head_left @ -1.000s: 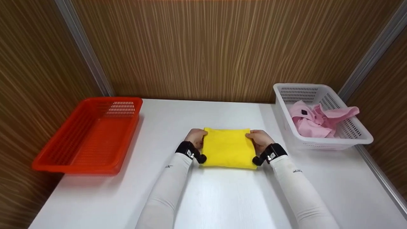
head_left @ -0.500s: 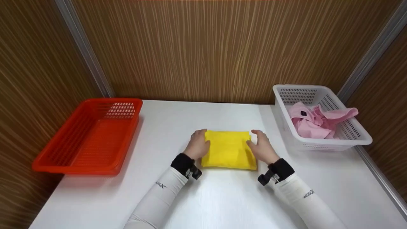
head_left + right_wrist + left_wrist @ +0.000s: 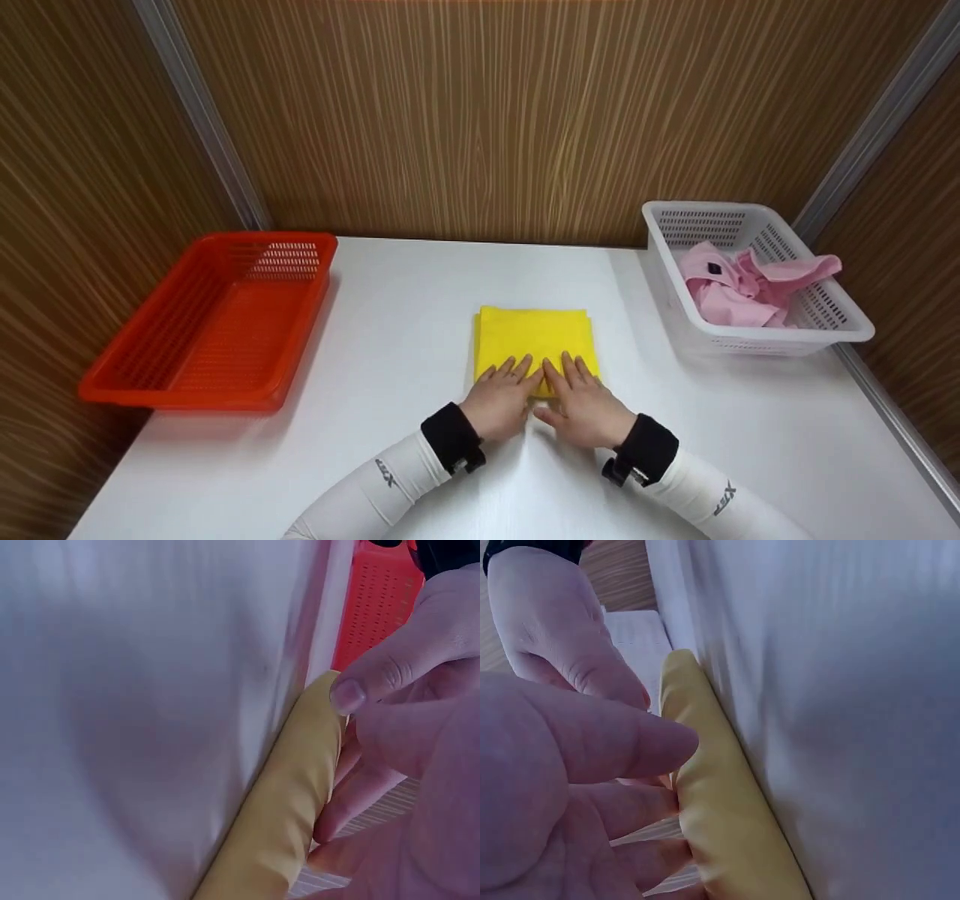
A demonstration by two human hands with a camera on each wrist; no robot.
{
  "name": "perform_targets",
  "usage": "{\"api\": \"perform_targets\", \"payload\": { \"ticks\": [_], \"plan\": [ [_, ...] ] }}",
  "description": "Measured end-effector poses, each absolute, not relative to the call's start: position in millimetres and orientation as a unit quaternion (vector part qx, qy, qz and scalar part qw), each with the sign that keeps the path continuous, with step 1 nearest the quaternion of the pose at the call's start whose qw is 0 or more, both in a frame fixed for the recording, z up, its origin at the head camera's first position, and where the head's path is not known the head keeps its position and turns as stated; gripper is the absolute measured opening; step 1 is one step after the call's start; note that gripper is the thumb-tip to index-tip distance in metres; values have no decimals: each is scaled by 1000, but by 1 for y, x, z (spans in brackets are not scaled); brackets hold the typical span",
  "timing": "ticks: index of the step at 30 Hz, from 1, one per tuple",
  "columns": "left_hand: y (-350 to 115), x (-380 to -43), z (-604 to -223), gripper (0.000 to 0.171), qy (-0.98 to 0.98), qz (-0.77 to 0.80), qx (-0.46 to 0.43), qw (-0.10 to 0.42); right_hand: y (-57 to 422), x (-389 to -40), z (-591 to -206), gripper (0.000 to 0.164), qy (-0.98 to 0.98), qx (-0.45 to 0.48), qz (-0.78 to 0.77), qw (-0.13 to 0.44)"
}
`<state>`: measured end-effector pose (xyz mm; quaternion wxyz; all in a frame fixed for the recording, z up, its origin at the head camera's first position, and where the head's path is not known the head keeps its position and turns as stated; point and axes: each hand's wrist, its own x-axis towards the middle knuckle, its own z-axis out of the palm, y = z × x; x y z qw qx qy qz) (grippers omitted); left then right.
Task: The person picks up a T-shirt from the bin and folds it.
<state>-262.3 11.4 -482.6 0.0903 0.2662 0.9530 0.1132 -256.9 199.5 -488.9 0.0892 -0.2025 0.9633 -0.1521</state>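
A yellow cloth [image 3: 534, 334], folded into a flat square, lies on the white table [image 3: 405, 315]. My left hand [image 3: 501, 401] rests its spread fingers on the near left part of the cloth. Beside it, my right hand [image 3: 589, 412] presses the near right part with fingers straight. The two hands almost meet at the middle of the near edge. In the left wrist view the cloth's rounded near fold [image 3: 720, 795] shows below the thumb. From the right wrist view, the same fold [image 3: 277, 787] runs along under the fingertips.
At the left stands a red plastic basket [image 3: 187, 400] with perforated walls. A white plastic basket [image 3: 787, 339] at the back right holds a crumpled pink cloth [image 3: 739, 289] that hangs partly over its rim. Wood-grain panels [image 3: 450, 120] enclose the back and sides.
Both hands have let go of the cloth's side edges, drawn back toward me and moved inward onto its near part. The cloth stays in nearly the same place.
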Motion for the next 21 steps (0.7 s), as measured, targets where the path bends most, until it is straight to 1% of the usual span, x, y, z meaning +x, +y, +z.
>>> {"api": "perform_targets", "payload": {
  "ticks": [3, 6, 10, 18, 21],
  "plan": [
    [11, -262, -486, 62, 955, 89, 260, 113, 202, -254, -491, 80, 962, -214, -123, 117],
    [10, -261, -488, 67, 954, 68, 261, 130, 203, -253, -492, 81, 960, -225, -112, 122],
    [10, -258, -491, 72, 953, 55, 265, 138, 203, -251, -494, 84, 960, -229, -106, 122],
    [7, -258, -493, 70, 950, 64, 271, 144, 203, -249, -497, 88, 963, -227, -93, 112],
    [7, -261, -492, 69, 948, 66, 274, 146, 203, -251, -496, 88, 963, -225, -92, 118]
  ]
}}
